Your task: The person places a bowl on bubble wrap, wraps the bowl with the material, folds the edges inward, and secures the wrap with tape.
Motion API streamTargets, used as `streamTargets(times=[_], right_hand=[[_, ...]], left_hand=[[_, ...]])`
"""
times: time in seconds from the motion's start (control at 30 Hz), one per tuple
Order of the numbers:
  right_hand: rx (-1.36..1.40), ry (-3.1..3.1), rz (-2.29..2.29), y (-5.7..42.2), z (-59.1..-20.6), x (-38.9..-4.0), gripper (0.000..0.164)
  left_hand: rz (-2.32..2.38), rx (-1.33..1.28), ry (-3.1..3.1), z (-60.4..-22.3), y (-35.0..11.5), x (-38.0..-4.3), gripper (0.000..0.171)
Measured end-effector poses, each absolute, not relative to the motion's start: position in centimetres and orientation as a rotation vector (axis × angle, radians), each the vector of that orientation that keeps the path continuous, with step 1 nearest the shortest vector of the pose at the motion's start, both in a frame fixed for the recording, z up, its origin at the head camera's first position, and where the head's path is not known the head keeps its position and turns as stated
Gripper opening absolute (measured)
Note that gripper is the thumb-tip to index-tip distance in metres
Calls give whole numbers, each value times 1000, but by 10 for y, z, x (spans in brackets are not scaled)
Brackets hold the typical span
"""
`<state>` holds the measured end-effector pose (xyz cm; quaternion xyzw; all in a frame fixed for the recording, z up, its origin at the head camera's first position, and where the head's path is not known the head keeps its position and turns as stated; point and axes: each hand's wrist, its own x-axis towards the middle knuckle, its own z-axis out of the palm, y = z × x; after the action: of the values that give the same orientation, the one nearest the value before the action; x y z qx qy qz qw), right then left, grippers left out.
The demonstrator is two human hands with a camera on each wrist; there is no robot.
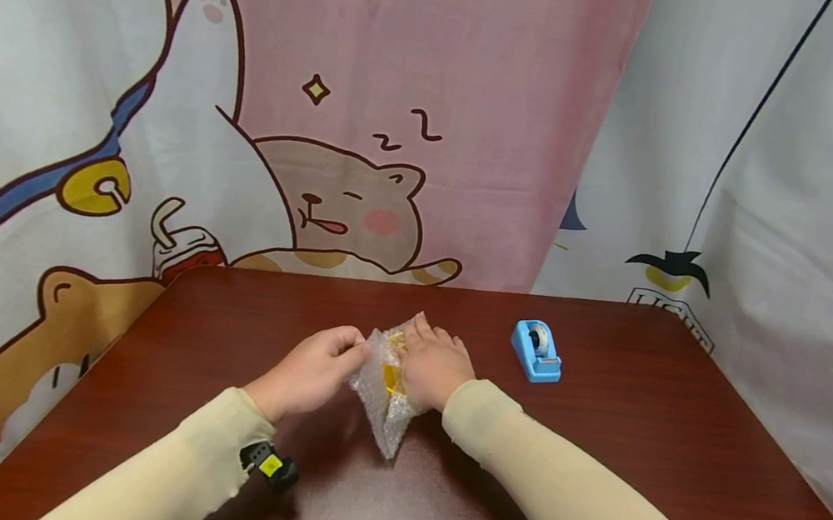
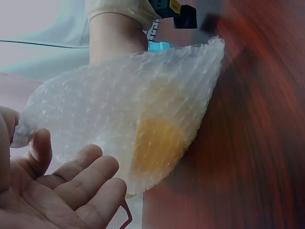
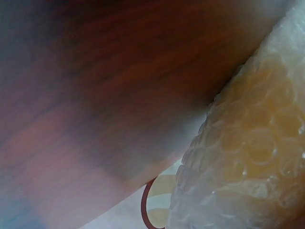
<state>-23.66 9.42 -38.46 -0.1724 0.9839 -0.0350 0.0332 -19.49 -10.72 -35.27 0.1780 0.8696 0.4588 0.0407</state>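
Observation:
A piece of bubble wrap is folded around a yellow thing at the middle of the table. It stands tilted, one corner pointing toward the near edge. My left hand pinches the wrap's left edge between thumb and forefinger; in the left wrist view its other fingers are loosely bent beside the wrap. On the wrap's right side lies my right hand, back upward, fingers extended along the top. Its fingers are hidden in the right wrist view, where the bubble wrap shows yellow through its bubbles. The yellow thing's full shape is covered.
A light blue tape dispenser with a roll of clear tape stands right of the hands, toward the back of the brown table. A curtain with cartoon animals hangs behind the table.

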Motion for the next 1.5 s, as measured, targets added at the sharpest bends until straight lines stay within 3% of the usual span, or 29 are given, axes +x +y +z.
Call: streamTargets(times=[0.8,1.03,1.27,1.5], right_hand=[[-518,3043,-153,94,-388,-238,57],[-528,3074,-188,95,-388,-237,56],[-521,3060,-207,96,-388,-238,56],[-539,3007,-169,98,-384,-239,74]], left_hand=[[1401,519,2626,-358,-93,-204,24],[1464,513,2532,-359,-94,-203,31],[1371,626,2552,-366,-96,-203,32],[1018,794,2733,-373,-92,-198,48]])
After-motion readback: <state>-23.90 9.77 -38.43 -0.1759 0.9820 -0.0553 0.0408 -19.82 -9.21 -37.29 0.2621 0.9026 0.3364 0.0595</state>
